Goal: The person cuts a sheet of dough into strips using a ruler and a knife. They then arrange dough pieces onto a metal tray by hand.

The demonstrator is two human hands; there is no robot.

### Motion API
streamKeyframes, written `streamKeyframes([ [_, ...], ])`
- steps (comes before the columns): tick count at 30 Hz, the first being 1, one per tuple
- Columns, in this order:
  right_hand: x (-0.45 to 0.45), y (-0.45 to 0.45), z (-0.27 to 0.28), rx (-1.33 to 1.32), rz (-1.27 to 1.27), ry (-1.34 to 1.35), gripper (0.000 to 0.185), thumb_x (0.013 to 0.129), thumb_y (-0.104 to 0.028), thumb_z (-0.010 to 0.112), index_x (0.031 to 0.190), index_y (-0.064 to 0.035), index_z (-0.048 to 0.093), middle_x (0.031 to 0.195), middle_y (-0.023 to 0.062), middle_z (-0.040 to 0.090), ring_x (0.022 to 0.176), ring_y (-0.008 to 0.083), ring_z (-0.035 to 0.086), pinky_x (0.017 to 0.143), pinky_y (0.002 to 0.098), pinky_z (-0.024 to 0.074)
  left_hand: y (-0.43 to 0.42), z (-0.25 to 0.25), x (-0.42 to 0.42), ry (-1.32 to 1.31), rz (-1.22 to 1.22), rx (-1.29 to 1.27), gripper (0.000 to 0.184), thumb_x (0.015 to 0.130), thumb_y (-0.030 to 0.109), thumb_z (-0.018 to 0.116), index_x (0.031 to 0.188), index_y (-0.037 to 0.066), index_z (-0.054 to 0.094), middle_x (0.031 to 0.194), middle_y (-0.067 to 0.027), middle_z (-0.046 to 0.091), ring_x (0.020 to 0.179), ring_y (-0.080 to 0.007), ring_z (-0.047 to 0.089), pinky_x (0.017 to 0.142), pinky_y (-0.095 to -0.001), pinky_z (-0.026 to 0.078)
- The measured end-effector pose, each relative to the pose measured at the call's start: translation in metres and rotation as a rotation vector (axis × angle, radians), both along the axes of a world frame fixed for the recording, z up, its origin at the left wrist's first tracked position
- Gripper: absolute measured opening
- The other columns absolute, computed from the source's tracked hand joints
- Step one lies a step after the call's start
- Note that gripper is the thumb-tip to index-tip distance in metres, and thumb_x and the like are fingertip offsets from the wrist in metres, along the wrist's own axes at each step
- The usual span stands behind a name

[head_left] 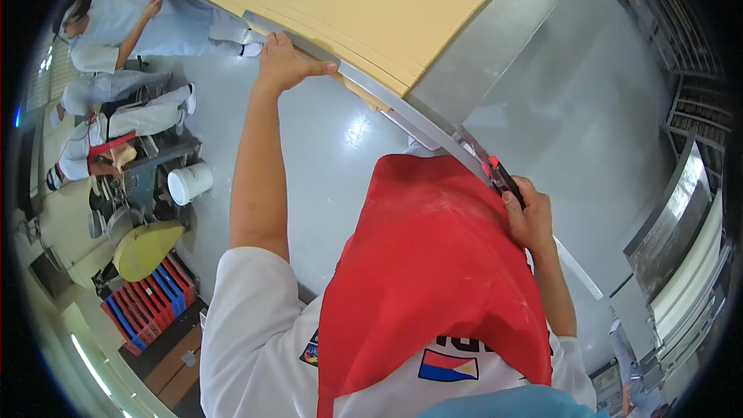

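Ahead: slab [348,8] on table [503,39]. Along slab's near edge, running past it rightward: bar [371,89]. Far left: people [147,23]. Nearer, left: bucket [192,183] on floor [333,162], then crates [147,303]. Right, well apart from table: rack [672,23].

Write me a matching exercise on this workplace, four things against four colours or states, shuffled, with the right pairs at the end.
Column one
1. Left hand
2. Right hand
3. Bucket
4. Apron

Column two
A. Red
B. Closed around a black handle
C. White
D. Thumb on a long metal strip

Right pairs: 1-D, 2-B, 3-C, 4-A
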State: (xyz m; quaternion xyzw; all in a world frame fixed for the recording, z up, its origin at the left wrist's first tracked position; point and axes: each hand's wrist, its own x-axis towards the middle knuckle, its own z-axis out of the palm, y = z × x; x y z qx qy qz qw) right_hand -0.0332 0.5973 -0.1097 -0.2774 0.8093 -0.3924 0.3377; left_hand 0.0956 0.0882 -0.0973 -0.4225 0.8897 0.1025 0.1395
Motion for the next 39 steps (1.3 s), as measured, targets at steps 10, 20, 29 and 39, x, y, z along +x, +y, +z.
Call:
streamKeyframes([
  [10, -0.002, 0.002, -0.006, -0.044, 0.008, 0.016, 0.022, 0.096, -0.012, 0.066, 0.117, -0.0068, 0.066, 0.073, 0.0158, 0.067, 0.061, 0.0314, 0.065, 0.062, 0.0381, 0.0503, 0.003, 0.002, 0.0, 0.008, 0.02, 0.019, 0.15, 0.055, 0.073, 0.089, 0.153, -0.021, 0.024, 0.162, -0.0357, 0.03, 0.157, -0.0441, 0.019, 0.128, -0.0446, 0.02],
  [20, -0.011, 0.001, -0.011, 0.009, 0.003, -0.107, 0.025, 0.096, -0.012, 0.065, 0.119, -0.0024, 0.066, 0.078, 0.0098, 0.071, 0.061, 0.0202, 0.064, 0.064, 0.0348, 0.0521, 0.011, 0.02, -0.015, -0.089, -0.045, 0.022, 0.134, 0.053, 0.076, 0.088, 0.147, -0.011, 0.048, 0.154, -0.0334, 0.043, 0.152, -0.046, 0.026, 0.124, -0.0478, 0.025],
  [29, -0.054, -0.135, 0.019, -0.18, 0.043, -0.065, 0.042, 0.098, -0.014, 0.062, 0.137, -0.002, 0.059, 0.101, 0.0141, 0.074, 0.071, 0.0221, 0.069, 0.066, 0.0352, 0.0564, 0.022, 0.02, -0.01, -0.091, 0.098, -0.038, 0.159, 0.048, 0.079, 0.089, 0.153, -0.022, 0.023, 0.163, -0.0396, 0.022, 0.156, -0.0473, 0.019, 0.125, -0.0521, 0.024],
  [39, -0.008, -0.452, 0.006, -0.059, 0.596, 0.441, 0.065, 0.096, -0.01, 0.054, 0.159, -0.0094, 0.036, 0.112, 0.0299, 0.067, 0.106, 0.0466, 0.066, 0.09, 0.0538, 0.0531, 0.023, 0.017, 0.0, 0.05, 0.14, 0.021, 0.157, 0.047, 0.069, 0.094, 0.156, -0.018, 0.021, 0.165, -0.039, 0.016, 0.157, -0.0493, 0.015, 0.127, -0.054, 0.018],
])
